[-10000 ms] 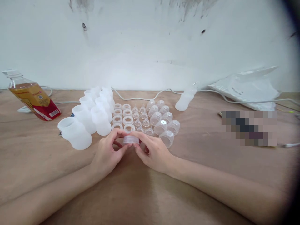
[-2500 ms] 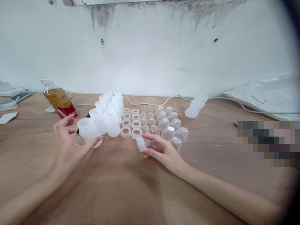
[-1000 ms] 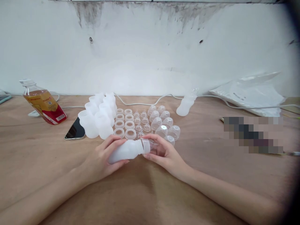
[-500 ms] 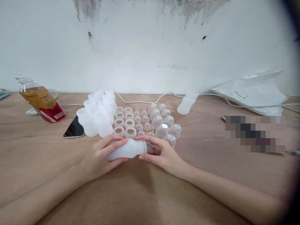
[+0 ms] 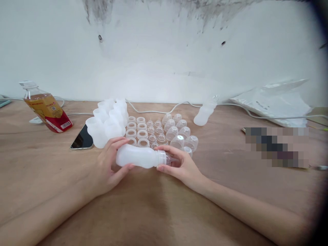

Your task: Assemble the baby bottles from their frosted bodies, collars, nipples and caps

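A frosted white baby bottle (image 5: 138,156) lies sideways in both hands above the table. My left hand (image 5: 109,165) is curled around its base end, thumb on the near side and fingers on the far side. My right hand (image 5: 186,166) grips the screw ring (image 5: 161,158) at the neck between thumb and fingers. A clear teat (image 5: 171,159) sticks out of the ring into the right palm. Just beyond the hands stand rows of white bottle bodies (image 5: 114,127), loose rings (image 5: 142,134), clear teats (image 5: 161,137) and clear domed caps (image 5: 176,140).
A capped bottle (image 5: 203,114) stands apart at the back right. At the left are a drink bottle (image 5: 51,112) and a phone (image 5: 82,139). A white cable (image 5: 153,111) runs along the wall; a plastic bag (image 5: 274,102) and a blurred-out flat object (image 5: 276,147) lie right.
The baby bottle has shifted slightly right and away from me. My left fingers have slid back toward its base, baring more of its side. My right hand stays at the ring.
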Tool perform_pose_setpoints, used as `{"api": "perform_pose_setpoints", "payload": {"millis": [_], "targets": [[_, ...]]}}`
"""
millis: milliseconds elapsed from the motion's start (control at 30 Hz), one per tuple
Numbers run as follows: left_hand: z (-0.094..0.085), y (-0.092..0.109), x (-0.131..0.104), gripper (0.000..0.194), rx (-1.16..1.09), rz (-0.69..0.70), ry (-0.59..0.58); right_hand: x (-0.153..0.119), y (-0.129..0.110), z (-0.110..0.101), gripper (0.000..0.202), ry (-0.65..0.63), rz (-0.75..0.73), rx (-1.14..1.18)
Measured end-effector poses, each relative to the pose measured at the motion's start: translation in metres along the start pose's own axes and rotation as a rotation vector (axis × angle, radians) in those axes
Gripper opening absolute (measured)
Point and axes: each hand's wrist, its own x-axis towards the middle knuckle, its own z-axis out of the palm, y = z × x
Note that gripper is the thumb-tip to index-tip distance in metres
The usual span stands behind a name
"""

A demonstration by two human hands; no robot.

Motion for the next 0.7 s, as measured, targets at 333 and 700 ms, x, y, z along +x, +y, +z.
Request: {"api": "perform_pose_setpoints", "payload": {"millis": [333, 700], "targets": [[0.008, -0.010, -0.003, 0.040, -0.234, 0.024, -0.051, 0.002, 0.002, -0.004, 0.041, 0.022, 0.001, -0.051], [-0.002, -0.009, -0.001, 0.028, -0.154, -0.288, -0.095, -0.006, 0.004, 0.001, 0.029, -0.088, -0.240, -0.133]]}}
